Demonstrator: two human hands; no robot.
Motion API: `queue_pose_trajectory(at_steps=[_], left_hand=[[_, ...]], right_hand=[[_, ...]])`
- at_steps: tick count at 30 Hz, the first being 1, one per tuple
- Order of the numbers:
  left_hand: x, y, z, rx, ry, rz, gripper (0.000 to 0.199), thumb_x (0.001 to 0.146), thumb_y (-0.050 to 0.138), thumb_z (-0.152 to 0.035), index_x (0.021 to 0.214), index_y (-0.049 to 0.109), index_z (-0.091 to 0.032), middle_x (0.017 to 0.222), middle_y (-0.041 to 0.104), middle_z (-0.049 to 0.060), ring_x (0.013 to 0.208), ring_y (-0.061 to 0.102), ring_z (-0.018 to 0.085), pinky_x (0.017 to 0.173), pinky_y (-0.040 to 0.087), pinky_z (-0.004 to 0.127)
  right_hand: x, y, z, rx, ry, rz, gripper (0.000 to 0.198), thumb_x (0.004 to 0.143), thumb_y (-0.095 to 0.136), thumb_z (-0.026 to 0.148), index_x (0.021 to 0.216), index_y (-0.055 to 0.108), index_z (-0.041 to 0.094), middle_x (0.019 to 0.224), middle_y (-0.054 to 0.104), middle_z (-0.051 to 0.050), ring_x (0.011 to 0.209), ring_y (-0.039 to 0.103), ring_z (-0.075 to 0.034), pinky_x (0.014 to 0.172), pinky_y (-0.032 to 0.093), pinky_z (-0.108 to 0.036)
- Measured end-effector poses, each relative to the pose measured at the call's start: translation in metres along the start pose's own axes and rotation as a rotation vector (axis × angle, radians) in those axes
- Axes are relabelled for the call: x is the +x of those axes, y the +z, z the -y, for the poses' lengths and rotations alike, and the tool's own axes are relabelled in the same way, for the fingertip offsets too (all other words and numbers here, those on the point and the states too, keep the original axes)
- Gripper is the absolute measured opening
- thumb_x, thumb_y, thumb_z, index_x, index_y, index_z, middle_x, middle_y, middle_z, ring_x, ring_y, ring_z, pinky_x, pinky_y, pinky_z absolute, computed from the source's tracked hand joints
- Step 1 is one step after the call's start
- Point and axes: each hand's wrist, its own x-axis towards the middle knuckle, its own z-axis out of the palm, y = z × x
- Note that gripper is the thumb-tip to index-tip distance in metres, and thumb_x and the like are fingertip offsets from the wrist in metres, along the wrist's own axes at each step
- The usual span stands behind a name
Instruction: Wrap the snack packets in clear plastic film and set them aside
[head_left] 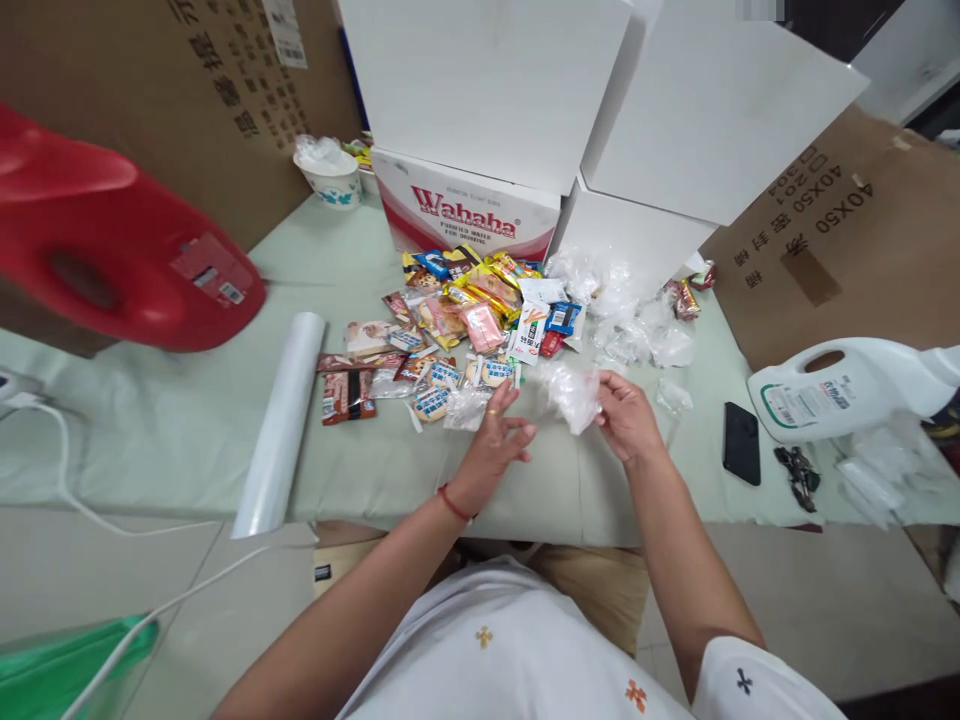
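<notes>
My right hand (624,415) grips a crumpled clear plastic bag (568,395) above the table, its thumb and fingers closed on the bag's right side. To the left, my left hand (499,440) has its fingers apart and holds nothing that I can see. Just beyond its fingertips lies another crumpled clear bag (466,410). A pile of wrapped snacks (480,290) spreads behind both hands, with brown packets (349,395) at its left edge. More crumpled clear bags (634,315) are heaped at the pile's right.
A white roll (279,425) and a red jug (127,240) are at the left. Behind the snacks stands a Wahaha carton (465,215); a paper cup (334,185) is beside it. On the right lie a phone (741,443), keys (798,478) and a white jug (840,390).
</notes>
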Motion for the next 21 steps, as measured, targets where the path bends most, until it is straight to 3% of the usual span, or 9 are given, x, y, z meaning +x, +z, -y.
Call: queue_pose_trajectory(at_steps=[3, 5, 8, 10, 12, 15, 18, 21], left_hand=[[0.012, 0.003, 0.004, -0.094, -0.041, 0.039, 0.058, 0.064, 0.091, -0.044, 0.113, 0.068, -0.021, 0.111, 0.069, 0.007, 0.079, 0.061, 0.013, 0.058, 0.050, 0.022], [0.012, 0.001, 0.008, -0.100, -0.040, -0.010, 0.047, 0.063, 0.090, -0.045, 0.094, 0.068, -0.017, 0.083, 0.067, 0.002, 0.067, 0.056, 0.011, 0.054, 0.045, 0.021], [0.004, -0.002, 0.010, -0.046, -0.016, -0.065, 0.041, 0.067, 0.088, -0.042, 0.090, 0.066, -0.017, 0.069, 0.061, -0.002, 0.060, 0.055, 0.010, 0.053, 0.042, 0.022], [-0.002, -0.004, 0.009, -0.006, 0.002, -0.066, 0.040, 0.068, 0.088, -0.037, 0.094, 0.066, -0.017, 0.066, 0.059, -0.004, 0.059, 0.054, 0.010, 0.055, 0.043, 0.022], [-0.005, -0.008, 0.008, 0.016, 0.020, -0.078, 0.041, 0.068, 0.088, -0.034, 0.098, 0.066, -0.017, 0.066, 0.055, -0.006, 0.058, 0.053, 0.009, 0.056, 0.042, 0.021], [-0.005, -0.017, 0.007, -0.012, -0.001, -0.181, 0.045, 0.066, 0.089, -0.032, 0.101, 0.064, -0.018, 0.075, 0.052, -0.006, 0.060, 0.050, 0.007, 0.055, 0.040, 0.020], [-0.007, -0.026, 0.005, -0.148, -0.047, -0.272, 0.061, 0.061, 0.090, -0.029, 0.114, 0.060, -0.022, 0.098, 0.055, -0.002, 0.071, 0.055, 0.007, 0.059, 0.044, 0.020], [-0.013, -0.032, 0.000, -0.291, -0.058, -0.231, 0.069, 0.059, 0.090, -0.022, 0.120, 0.058, -0.025, 0.113, 0.054, 0.000, 0.083, 0.057, 0.009, 0.069, 0.049, 0.020]], right_hand=[[-0.021, 0.013, -0.024, -0.013, 0.100, 0.056, 0.047, 0.066, 0.087, 0.058, 0.089, 0.074, 0.019, 0.069, 0.061, 0.001, 0.052, 0.040, -0.008, 0.044, 0.033, -0.021], [-0.032, 0.015, -0.031, -0.010, 0.086, 0.026, 0.050, 0.074, 0.079, 0.065, 0.096, 0.076, 0.020, 0.083, 0.067, -0.003, 0.059, 0.047, -0.011, 0.050, 0.040, -0.023], [-0.045, 0.015, -0.031, -0.028, -0.017, 0.034, 0.059, 0.078, 0.074, 0.069, 0.120, 0.073, 0.028, 0.116, 0.069, -0.005, 0.076, 0.056, -0.014, 0.063, 0.049, -0.026], [-0.052, 0.015, -0.026, -0.159, -0.028, 0.110, 0.058, 0.071, 0.083, 0.060, 0.117, 0.074, 0.027, 0.108, 0.071, -0.004, 0.077, 0.058, -0.016, 0.065, 0.048, -0.027], [-0.053, 0.011, -0.020, -0.294, -0.025, 0.091, 0.042, 0.068, 0.086, 0.053, 0.097, 0.078, 0.022, 0.084, 0.070, -0.002, 0.069, 0.056, -0.015, 0.062, 0.045, -0.026], [-0.040, -0.006, -0.005, -0.265, -0.115, -0.181, 0.033, 0.074, 0.081, 0.051, 0.081, 0.073, 0.020, 0.067, 0.063, 0.001, 0.056, 0.047, -0.012, 0.051, 0.037, -0.024], [-0.010, -0.033, 0.013, -0.157, -0.227, -0.364, 0.034, 0.074, 0.078, 0.052, 0.085, 0.069, 0.021, 0.068, 0.060, 0.002, 0.052, 0.043, -0.010, 0.047, 0.035, -0.024], [0.017, -0.049, 0.026, -0.280, -0.228, -0.396, 0.043, 0.073, 0.077, 0.054, 0.098, 0.069, 0.020, 0.092, 0.067, -0.005, 0.065, 0.056, -0.013, 0.060, 0.051, -0.029]])
